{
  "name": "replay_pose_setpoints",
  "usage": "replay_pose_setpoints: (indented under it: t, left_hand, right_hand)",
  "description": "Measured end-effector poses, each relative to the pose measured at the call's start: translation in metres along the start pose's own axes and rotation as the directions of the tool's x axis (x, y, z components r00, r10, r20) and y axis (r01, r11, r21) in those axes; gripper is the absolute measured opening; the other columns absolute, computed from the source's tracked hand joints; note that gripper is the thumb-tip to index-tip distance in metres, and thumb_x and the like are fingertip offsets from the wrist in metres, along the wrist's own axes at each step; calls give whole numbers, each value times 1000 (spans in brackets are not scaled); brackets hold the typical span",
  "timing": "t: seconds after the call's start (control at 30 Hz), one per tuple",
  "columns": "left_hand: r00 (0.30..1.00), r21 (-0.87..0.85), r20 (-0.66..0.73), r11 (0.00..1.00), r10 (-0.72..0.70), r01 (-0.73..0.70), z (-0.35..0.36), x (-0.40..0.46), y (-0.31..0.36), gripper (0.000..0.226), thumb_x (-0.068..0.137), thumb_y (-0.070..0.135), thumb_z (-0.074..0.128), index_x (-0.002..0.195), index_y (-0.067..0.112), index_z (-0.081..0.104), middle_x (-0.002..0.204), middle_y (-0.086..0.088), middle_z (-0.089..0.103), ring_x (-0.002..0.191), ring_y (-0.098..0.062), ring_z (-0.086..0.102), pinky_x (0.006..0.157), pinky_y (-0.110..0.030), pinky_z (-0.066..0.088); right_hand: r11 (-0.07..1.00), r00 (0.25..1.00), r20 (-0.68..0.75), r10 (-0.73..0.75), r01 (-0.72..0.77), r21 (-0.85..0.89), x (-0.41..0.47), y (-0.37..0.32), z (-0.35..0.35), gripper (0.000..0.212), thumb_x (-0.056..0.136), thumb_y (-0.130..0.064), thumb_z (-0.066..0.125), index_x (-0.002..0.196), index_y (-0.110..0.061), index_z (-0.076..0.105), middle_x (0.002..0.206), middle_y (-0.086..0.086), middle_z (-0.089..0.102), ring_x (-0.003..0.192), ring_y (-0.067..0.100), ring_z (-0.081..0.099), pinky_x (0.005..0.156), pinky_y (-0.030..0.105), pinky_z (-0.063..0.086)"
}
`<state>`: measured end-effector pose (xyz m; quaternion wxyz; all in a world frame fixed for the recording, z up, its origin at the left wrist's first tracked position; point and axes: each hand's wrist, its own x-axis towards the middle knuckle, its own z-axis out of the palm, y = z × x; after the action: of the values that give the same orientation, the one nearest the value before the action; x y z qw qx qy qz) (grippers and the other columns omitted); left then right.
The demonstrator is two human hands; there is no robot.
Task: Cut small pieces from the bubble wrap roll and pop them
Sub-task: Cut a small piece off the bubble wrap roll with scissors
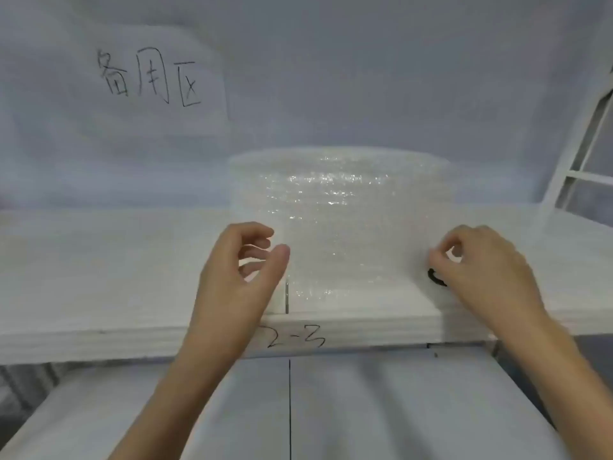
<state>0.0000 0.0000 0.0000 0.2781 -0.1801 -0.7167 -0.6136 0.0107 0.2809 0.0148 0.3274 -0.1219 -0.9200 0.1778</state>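
A bubble wrap roll [341, 187] stands upright on the white table [99, 277]. A loose sheet of it [345, 260] hangs down the front toward the table's near edge. My left hand [242, 270] is at the sheet's left edge, fingers curled, with a gap between thumb and fingers. The thumb tip touches that edge. My right hand [481, 270] pinches the sheet's right edge between thumb and forefinger. A small black curved thing [436, 278] shows just under that pinch; I cannot tell what it is.
The table's front edge carries a handwritten "2-3" [295, 340] and a thin black line. A white sheet with handwritten characters [149, 78] hangs on the back wall. A white frame [577, 154] leans at the far right. A lower white surface [365, 410] lies below.
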Motion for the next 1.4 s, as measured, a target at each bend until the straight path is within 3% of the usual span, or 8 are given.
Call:
replay_pose_setpoints:
  t: [0.27,0.4,0.6,0.83,0.97,1.07,1.2,1.4]
  left_hand:
    - [933,227,270,957,-239,180,7,-5,2,27,87,33,67,111,25,57,89,10,63,67,6,61,67,-11,47]
    - [898,360,356,925,-257,122,7,-7,0,18,77,46,60,86,32,67,80,10,70,78,-10,67,86,-42,54]
    - [867,191,419,959,-271,208,3,-7,2,17,90,31,64,90,17,74,87,0,78,86,-17,71,95,-47,53]
    - [846,88,467,966,-257,244,0,-5,-1,11,90,15,67,95,10,75,90,-4,79,91,-12,73,90,-28,55]
    - [806,139,528,963,-268,229,-2,-3,1,14,84,16,74,98,15,75,91,-3,79,93,-10,73,82,-11,50]
    - [783,91,557,957,-277,274,-4,-2,2,12,87,13,70,99,11,74,91,-4,80,91,-7,73,76,-8,48]
    - [807,81,523,958,-276,275,-2,-1,4,11,89,17,69,95,11,75,85,-1,79,82,-3,72,74,-11,51]
    - [869,86,406,959,-282,271,2,-4,2,14,89,24,68,86,12,74,78,1,77,69,-1,64,66,-13,49]
  right_hand:
    - [979,968,168,185,-166,-116,3,13,-12,33,83,-26,64,63,-9,44,86,13,48,68,30,49,53,32,32]
    - [962,926,305,221,-156,-224,13,13,-24,34,80,-32,67,64,-9,47,70,8,56,57,23,50,49,27,34]
    - [925,895,373,246,-102,-366,25,10,-36,31,82,-28,67,68,-8,47,68,7,54,57,21,51,47,26,34]
    - [939,889,385,247,-318,133,-13,49,-78,52,83,-32,72,49,-2,48,44,14,47,50,22,40,57,28,29]
    - [587,813,581,38,-489,645,-78,52,-64,64,45,-48,92,82,1,76,92,26,74,81,24,65,71,29,52]
    - [300,693,708,-136,-652,696,-118,28,-36,81,22,-30,100,88,7,75,104,22,75,86,28,75,63,29,60]
    - [302,627,733,-263,-668,680,-147,-21,-21,24,63,-19,83,77,1,77,94,18,75,79,27,73,58,33,58]
    - [228,648,723,-238,-686,690,-165,-43,-1,21,74,-22,77,78,-1,75,90,14,72,66,23,65,50,33,52]
